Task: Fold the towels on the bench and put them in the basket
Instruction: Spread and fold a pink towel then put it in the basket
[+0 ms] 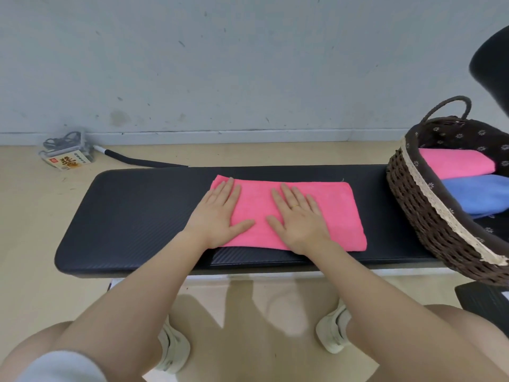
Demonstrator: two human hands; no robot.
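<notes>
A pink towel (pixel 341 216) lies folded into a long rectangle on the black padded bench (pixel 132 216). My left hand (pixel 220 213) presses flat on the towel's left end, fingers straight and partly over the bench. My right hand (pixel 298 216) lies flat on the towel's middle, fingers spread. At the bench's right end stands a dark wicker basket (pixel 421 210) with a handle and a flowered lining. Inside it lie a folded pink towel (pixel 454 162) and a folded blue towel (pixel 476 195).
A grey wall runs behind the bench. On the beige floor at the back left sit a clear box with a label (pixel 67 155) and a black cable (pixel 143 161). A black rounded object (pixel 493 70) is at the right edge. My knees and shoes are below the bench.
</notes>
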